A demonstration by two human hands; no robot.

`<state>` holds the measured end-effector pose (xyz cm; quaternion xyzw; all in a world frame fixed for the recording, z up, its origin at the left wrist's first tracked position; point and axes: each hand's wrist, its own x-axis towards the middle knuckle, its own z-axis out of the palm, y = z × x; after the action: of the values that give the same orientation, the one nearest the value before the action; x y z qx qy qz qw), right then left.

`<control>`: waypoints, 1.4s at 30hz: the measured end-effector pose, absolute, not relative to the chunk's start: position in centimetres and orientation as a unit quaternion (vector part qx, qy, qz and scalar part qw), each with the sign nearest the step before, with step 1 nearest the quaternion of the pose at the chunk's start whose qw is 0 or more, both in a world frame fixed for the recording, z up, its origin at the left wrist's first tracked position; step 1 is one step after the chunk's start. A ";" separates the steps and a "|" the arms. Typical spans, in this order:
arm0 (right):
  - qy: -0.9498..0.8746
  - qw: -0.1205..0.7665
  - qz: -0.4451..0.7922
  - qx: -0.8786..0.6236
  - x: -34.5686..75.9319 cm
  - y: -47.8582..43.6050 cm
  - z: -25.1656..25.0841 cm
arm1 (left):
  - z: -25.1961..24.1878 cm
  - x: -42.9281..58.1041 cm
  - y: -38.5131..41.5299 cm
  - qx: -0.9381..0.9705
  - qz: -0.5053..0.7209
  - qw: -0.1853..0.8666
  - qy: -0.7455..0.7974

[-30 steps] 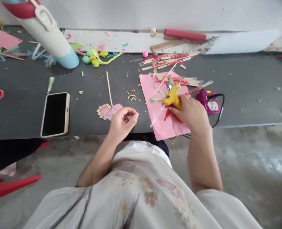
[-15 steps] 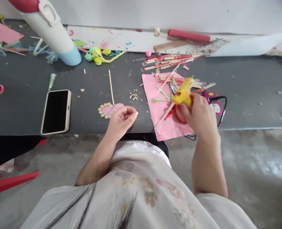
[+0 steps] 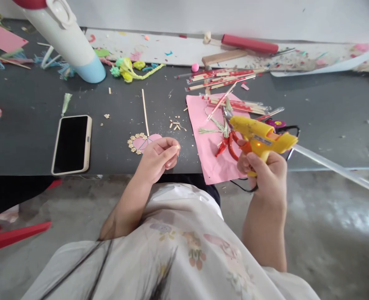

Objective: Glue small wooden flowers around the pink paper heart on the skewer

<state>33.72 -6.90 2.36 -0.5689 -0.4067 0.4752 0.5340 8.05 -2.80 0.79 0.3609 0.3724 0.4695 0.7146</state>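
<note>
Right hand (image 3: pixel 265 168), wrapped snugly round the glue gun (image 3: pixel 256 134), has swung it up over the pink sheet (image 3: pixel 208 156), front now leftward, so it's in working grip, while left hand (image 3: pixel 158 158) stays pinched, seemingly on a pale bit (image 3: pixel 178 147), partly hiding the heart (image 3: pixel 138 143) on the worktop (image 3: pixel 331 129).
</note>
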 end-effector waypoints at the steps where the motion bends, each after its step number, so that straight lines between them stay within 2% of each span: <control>1: -0.407 0.544 0.503 -0.535 33.4 -7.2 2.4 | 0.8 8.1 -2.8 0.359 0.470 0.713 0.375; 5: -0.403 0.537 0.576 -0.466 32.2 -8.5 2.3 | 0.8 8.3 -2.8 0.364 0.480 0.698 0.386; 11: -0.435 0.497 0.603 -0.448 31.2 -9.8 1.4 | 0.4 8.4 -3.0 0.411 0.511 0.634 0.410; 17: -0.442 0.474 0.660 -0.380 30.2 -10.7 0.7 | 0.1 8.2 -3.6 0.504 0.559 0.503 0.424; 22: -0.439 0.451 0.673 -0.389 29.8 -10.8 0.7 | 0.9 8.3 -4.1 0.535 0.573 0.426 0.452; 42: -0.436 0.474 0.684 -0.343 29.4 -10.6 0.6 | 1.6 8.2 -4.7 0.582 0.573 0.384 0.431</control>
<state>29.42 -10.64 0.57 -0.3426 -0.4363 0.6836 0.4743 8.15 -4.68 1.60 0.5818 0.4308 0.5729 0.3843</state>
